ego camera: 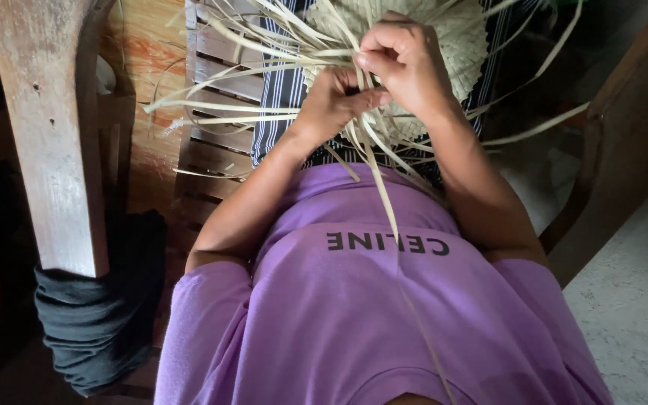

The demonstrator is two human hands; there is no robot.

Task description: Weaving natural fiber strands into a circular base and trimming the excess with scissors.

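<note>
A pale woven straw piece rests on my lap over striped cloth, with several loose straw strips fanning out from it. My left hand grips strips at the weave's near edge. Just above it, my right hand pinches a strip between thumb and fingers. One long strip hangs down toward my purple shirt.
I sit on a slatted wooden chair. A thick wooden post stands at the left with dark cloth bunched at its base. A wooden armrest runs at the right, above a grey concrete floor.
</note>
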